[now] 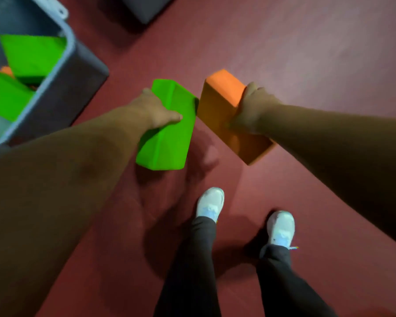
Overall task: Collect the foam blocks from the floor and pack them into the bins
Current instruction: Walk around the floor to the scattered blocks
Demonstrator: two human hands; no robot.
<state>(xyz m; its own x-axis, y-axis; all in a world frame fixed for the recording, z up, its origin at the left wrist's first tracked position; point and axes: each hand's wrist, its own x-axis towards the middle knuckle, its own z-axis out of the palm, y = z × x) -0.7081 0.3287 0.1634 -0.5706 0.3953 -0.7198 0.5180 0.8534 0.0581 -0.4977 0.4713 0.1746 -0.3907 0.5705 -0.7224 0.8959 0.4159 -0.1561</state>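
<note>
My left hand (156,109) grips a green foam block (169,133) from its left side, thumb across the front face, and holds it above the floor. My right hand (249,106) grips an orange foam block (217,104) by its upper right edge, also off the floor. The two blocks nearly touch at their near corners. A grey bin (66,62) stands at the upper left and holds two green blocks (30,53) and a bit of an orange one (7,70).
The floor (306,53) is dark red. A second dark bin (144,8) sits at the top centre, cut off by the frame. My legs in black trousers and white shoes (210,202) stand below the blocks.
</note>
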